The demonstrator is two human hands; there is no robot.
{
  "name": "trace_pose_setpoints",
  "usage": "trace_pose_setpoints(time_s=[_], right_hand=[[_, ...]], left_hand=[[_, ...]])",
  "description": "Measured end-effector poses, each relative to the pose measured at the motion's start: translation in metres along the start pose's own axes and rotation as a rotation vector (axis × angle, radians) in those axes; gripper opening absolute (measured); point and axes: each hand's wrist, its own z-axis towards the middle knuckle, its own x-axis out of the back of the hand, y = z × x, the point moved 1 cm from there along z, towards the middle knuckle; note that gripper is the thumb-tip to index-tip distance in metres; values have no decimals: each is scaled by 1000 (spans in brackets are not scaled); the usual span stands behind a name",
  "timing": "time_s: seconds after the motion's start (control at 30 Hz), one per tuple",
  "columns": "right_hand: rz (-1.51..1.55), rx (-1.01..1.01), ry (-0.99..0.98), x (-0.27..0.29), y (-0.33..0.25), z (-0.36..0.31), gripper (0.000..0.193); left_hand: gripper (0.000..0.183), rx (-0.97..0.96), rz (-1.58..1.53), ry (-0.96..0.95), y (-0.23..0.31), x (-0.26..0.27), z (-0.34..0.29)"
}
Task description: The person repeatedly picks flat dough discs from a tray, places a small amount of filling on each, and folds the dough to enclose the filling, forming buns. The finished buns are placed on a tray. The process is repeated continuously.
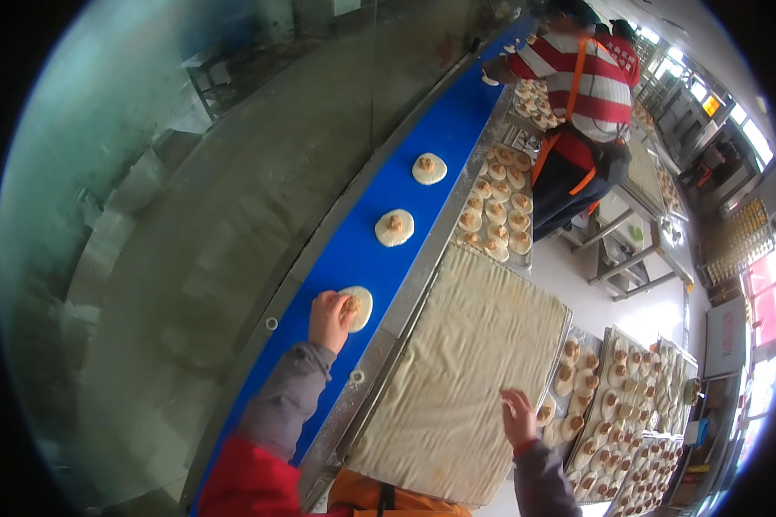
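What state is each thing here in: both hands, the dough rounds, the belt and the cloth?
Left hand: at the filling; grip unclear.
Right hand: half open, nothing visible in it.
Nearest dough round: flat, topped with filling.
Next dough round: flat, topped, untouched.
Blue belt: carrying dough; motion unclear.
Cloth: spread out, wrinkled.

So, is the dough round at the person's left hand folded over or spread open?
Spread open: the dough round lies flat on the blue belt, filling visible by the left hand.
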Motion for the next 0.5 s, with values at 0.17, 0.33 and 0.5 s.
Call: trace_pose_setpoints(time_s=[0.17, 0.33, 0.5], right_hand=[[172, 249, -349, -110, -86, 200, 26], [-22, 220, -302, -214, -158, 304, 64], [-419, 228, -570, -244, -175, 294, 74]], left_hand=[[23, 121, -112, -67, -13, 23, -31], [42, 298, -243, -164, -39, 58, -64], [57, 465, -292, -684, -40, 113, -87]])
